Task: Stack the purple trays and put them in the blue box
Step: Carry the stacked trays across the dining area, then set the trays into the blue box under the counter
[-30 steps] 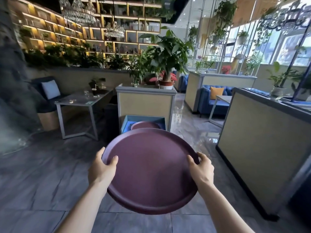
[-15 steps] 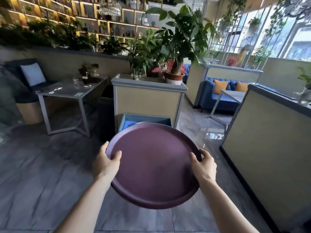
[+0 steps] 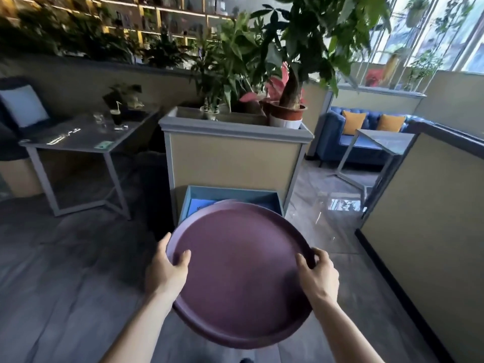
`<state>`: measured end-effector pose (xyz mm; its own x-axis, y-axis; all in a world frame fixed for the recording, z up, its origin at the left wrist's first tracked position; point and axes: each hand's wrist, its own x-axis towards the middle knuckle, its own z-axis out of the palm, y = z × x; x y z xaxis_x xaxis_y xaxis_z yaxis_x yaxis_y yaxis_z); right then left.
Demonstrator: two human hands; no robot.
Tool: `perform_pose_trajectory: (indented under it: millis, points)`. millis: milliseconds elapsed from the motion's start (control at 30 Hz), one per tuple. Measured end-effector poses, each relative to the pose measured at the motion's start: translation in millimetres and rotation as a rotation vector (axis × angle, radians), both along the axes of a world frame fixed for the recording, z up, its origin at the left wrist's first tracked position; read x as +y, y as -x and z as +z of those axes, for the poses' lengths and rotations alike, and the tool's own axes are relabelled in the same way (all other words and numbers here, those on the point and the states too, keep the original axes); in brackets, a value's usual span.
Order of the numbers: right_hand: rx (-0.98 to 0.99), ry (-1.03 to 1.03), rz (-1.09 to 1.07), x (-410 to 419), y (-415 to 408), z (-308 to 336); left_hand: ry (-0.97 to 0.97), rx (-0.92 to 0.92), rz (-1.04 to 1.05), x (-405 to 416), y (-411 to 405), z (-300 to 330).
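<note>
I hold a large round purple tray (image 3: 241, 273) level in front of me, above the grey floor. My left hand (image 3: 165, 271) grips its left rim, thumb on the inside. My right hand (image 3: 318, 275) grips the right rim. Just beyond the tray's far edge sits the open blue box (image 3: 235, 193) on the floor, against a beige planter. The tray covers most of the box's inside; a thin purple rim of another tray (image 3: 225, 200) shows in it.
A beige planter box (image 3: 233, 158) with potted plants stands right behind the blue box. A grey table (image 3: 78, 142) with glasses is at the left. A beige partition (image 3: 424, 205) runs along the right, with a blue sofa (image 3: 366, 137) behind.
The planter and blue box have come much closer and larger in view. The tray stays in both hands and now overlaps the box's near edge.
</note>
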<state>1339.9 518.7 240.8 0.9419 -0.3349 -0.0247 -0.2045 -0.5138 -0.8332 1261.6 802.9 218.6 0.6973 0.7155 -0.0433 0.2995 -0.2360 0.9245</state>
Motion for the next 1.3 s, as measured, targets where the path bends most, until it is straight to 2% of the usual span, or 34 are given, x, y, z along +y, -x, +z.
perform_pose_trajectory:
  millis: [200, 333, 533, 833, 1300]
  points:
    - [0.111, 0.034, 0.009, 16.4, -134.6, -56.6, -0.086, 0.175, 0.051, 17.0, -120.5, -45.4]
    - [0.190, 0.043, 0.028, 20.6, -224.9, -81.1, -0.077, 0.321, 0.082, 25.4, -200.8, -66.3]
    - [0.268, 0.099, 0.080, 32.8, -320.1, -109.1, -0.068, 0.427, 0.088, 35.5, -283.2, -91.0]
    - [0.358, 0.166, 0.093, 55.6, -384.0, -164.0, 0.018, 0.529, 0.126, 57.2, -344.6, -144.3]
    - [0.348, 0.280, 0.082, 94.6, -437.0, -223.0, -0.163, 0.614, 0.139, 90.4, -403.7, -220.1]
